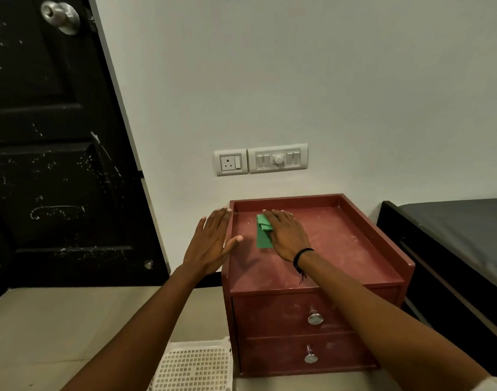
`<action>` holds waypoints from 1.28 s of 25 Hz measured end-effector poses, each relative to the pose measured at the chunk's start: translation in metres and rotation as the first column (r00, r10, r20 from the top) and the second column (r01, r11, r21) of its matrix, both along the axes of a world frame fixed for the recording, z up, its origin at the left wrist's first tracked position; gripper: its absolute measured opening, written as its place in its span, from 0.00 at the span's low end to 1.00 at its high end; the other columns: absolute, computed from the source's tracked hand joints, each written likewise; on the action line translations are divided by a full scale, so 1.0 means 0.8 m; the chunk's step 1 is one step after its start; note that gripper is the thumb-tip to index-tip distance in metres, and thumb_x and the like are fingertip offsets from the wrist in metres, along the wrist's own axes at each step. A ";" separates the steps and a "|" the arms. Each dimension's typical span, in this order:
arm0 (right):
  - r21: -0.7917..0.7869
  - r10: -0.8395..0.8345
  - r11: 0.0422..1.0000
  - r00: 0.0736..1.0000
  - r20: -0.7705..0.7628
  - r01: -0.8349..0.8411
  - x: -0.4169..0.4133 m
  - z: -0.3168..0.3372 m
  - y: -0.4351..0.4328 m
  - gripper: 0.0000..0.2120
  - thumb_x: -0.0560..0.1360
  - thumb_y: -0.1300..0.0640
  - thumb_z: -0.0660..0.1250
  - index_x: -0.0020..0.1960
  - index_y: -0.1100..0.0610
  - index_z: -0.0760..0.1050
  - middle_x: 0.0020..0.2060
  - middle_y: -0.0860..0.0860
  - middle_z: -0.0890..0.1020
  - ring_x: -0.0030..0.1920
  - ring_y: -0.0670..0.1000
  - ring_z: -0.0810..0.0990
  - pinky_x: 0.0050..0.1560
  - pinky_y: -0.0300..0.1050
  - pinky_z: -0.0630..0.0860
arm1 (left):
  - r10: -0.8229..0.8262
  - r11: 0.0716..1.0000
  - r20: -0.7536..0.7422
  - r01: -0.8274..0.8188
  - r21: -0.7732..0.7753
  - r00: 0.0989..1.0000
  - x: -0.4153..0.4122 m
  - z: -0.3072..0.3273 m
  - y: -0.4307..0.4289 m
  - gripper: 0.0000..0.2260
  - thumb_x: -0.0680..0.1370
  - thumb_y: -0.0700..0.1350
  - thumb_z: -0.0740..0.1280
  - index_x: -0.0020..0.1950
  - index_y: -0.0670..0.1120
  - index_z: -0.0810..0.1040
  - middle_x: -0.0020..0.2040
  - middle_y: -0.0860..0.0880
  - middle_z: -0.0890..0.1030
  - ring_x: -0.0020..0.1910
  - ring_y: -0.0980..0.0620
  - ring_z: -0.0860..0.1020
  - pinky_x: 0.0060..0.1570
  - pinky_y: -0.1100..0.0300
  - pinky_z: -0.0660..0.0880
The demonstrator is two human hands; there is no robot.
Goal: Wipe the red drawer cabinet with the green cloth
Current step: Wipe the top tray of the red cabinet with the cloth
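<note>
Right hand (285, 235) lies flat, fingers stretched, pressing the folded green cloth (263, 231) onto the top of the red drawer cabinet (326, 249), near its back left corner; it presses rather than grips, the palm spread. Left hand (210, 244) is also spread wide and holds nothing, set against the cabinet's left rim with the thumb over the edge, as if steadying it.

By my judgement the wiping is at an early stage. Pale dusty smears show over most of the recessed top, toward the front and the right side, and more marks sit on the two drawer fronts around the metal knobs (315, 317). So most of the top, the rim and the fronts look left to do.

No brand, label or readable writing shows on the cabinet, the cloth, the wall switch panel (277, 159) or the white lattice basket (196, 365) beside the cabinet.
</note>
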State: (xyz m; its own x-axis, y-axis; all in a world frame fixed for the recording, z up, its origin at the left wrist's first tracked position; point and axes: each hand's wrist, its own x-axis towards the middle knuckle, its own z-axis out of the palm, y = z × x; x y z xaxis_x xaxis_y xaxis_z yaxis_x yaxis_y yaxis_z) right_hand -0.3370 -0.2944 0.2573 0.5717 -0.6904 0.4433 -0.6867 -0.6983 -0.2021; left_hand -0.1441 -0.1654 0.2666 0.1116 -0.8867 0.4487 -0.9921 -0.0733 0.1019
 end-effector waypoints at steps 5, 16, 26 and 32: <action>0.029 0.086 0.996 0.996 0.002 -0.086 0.012 -0.024 -0.028 0.23 0.79 0.58 0.60 0.73 0.50 0.64 0.67 0.52 0.73 0.67 0.56 0.69 0.64 0.52 0.71 | 0.059 0.996 -0.081 -0.054 0.072 0.995 -0.001 -0.012 -0.030 0.37 0.78 0.68 0.44 0.82 0.47 0.49 0.82 0.48 0.52 0.81 0.52 0.49 0.80 0.50 0.45; 0.090 0.030 0.996 0.999 -0.019 -0.028 0.079 -0.052 -0.075 0.21 0.80 0.53 0.57 0.72 0.51 0.64 0.68 0.53 0.71 0.69 0.57 0.67 0.70 0.56 0.67 | 0.019 0.991 -0.102 -0.005 0.135 0.995 0.030 -0.022 -0.127 0.34 0.80 0.66 0.44 0.81 0.46 0.55 0.81 0.47 0.57 0.80 0.49 0.54 0.79 0.50 0.52; 0.158 -0.005 0.987 0.989 -0.145 0.028 0.131 -0.092 -0.111 0.26 0.80 0.52 0.54 0.78 0.48 0.55 0.77 0.55 0.62 0.77 0.59 0.57 0.76 0.59 0.54 | 0.008 0.952 -0.215 0.058 0.301 0.977 0.051 -0.055 -0.174 0.29 0.83 0.54 0.53 0.81 0.43 0.50 0.82 0.44 0.50 0.81 0.48 0.48 0.79 0.50 0.53; 0.244 0.087 0.970 0.962 -0.260 -0.022 0.154 -0.096 -0.128 0.35 0.79 0.53 0.61 0.80 0.54 0.48 0.79 0.58 0.53 0.79 0.59 0.49 0.79 0.58 0.46 | 0.051 0.933 -0.261 0.048 0.358 0.964 0.041 -0.053 -0.178 0.30 0.83 0.51 0.52 0.81 0.42 0.47 0.82 0.44 0.46 0.81 0.49 0.44 0.79 0.51 0.50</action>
